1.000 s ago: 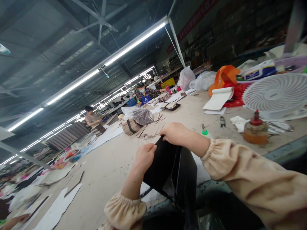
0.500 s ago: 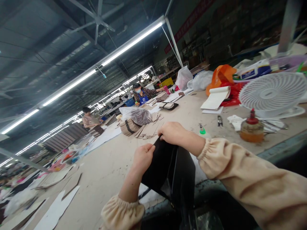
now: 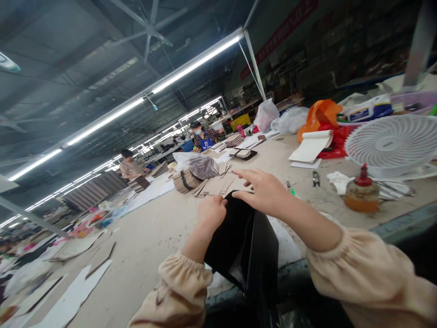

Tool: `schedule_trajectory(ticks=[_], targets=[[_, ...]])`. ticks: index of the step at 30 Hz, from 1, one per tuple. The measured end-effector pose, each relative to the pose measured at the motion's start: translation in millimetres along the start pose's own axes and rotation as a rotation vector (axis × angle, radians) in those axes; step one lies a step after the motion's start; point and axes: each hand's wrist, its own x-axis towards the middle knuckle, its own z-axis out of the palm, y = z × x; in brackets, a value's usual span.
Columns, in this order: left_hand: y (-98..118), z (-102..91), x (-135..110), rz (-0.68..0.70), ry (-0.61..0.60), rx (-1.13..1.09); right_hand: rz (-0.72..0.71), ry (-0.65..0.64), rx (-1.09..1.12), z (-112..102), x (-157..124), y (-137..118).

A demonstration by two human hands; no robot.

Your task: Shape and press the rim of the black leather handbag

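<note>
A black bag stands at the table's front edge, its upper rim raised and its dark inner side showing. My left hand is closed on the top corner of that rim, thumb and fingers pinched together. Just to the right, my right hand has its fingers stretched out and apart, pointing left above the rim. Its thumb lies close against the rim; whether it touches I cannot tell. The lower part of the bag is lost in shadow below the table edge.
Behind my hands lie loose brown card pieces and a banded bundle. On the right are a glue bottle, small snips, a white fan and a notepad. Two people work farther back.
My right hand has let go of the bag's rim and spread its fingers. The left hand keeps its pinch on the corner. The view has shifted slightly.
</note>
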Motion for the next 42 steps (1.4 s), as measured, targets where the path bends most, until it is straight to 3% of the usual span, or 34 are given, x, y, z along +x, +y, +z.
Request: schedule_trajectory(ticks=[3,7,11,16,21,32,42], targets=[[0.3,0.4,-1.3,-0.034,0.004,-0.011,0.116,0.067,0.001,-6.2,-37.9,-23.8],[1.4,0.6,-1.1,-0.069,-0.013,-0.038,0.206,-0.059,0.016,5.0,-87.1,-64.5],[-0.4,2.4,-0.1,-0.091,-0.015,-0.063,0.248,-0.126,0.037,16.4,-110.6,-84.1],[-5.1,3.6,1.4,-0.068,-0.001,-0.123,0.222,-0.127,0.065,11.8,-113.5,-78.7],[-4.6,2.1,7.5,0.01,-0.062,-0.247,0.235,-0.154,0.109,11.5,-113.1,-72.1],[-5.8,6.6,21.8,-0.114,-0.104,-0.226,0.214,-0.165,0.135,17.4,-112.4,-71.1],[6.1,6.3,24.2,-0.172,-0.03,-0.179,0.174,-0.173,0.11,22.6,-113.8,-70.1]])
